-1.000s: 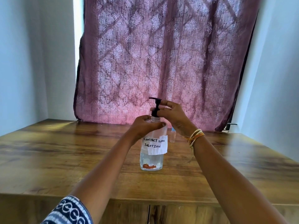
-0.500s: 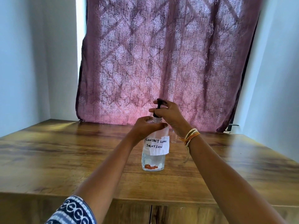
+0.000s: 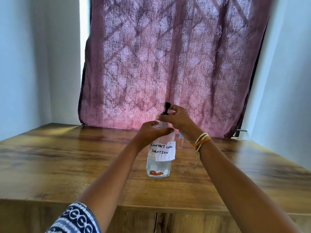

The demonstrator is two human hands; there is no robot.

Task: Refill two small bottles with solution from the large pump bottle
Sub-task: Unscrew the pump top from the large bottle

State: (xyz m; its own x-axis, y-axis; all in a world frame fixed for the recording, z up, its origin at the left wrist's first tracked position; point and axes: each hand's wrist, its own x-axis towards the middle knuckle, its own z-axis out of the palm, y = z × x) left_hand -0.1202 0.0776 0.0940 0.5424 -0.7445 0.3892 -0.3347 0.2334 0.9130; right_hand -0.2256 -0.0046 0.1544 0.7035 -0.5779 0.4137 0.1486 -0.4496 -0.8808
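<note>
A clear large pump bottle (image 3: 159,167) with a white label reading "contact lens solution" stands upright mid-table. My left hand (image 3: 152,132) grips its shoulder from the left. My right hand (image 3: 176,119) is closed around the black pump head (image 3: 167,109) at the neck, and the bottle's threaded neck shows just under the pump collar. Behind the bottle, to its right, one small clear bottle (image 3: 180,142) stands on the table, mostly hidden by my right wrist. A second small bottle is not visible.
The wooden table (image 3: 67,158) reaches back to a purple patterned curtain (image 3: 168,64). White walls close in on both sides. The table's front edge lies near the bottom of the view, with cabinet doors below it.
My right hand has turned the pump head, whose spout no longer points left. The collar has risen and the bottle's threaded neck now shows. My left hand keeps its hold.
</note>
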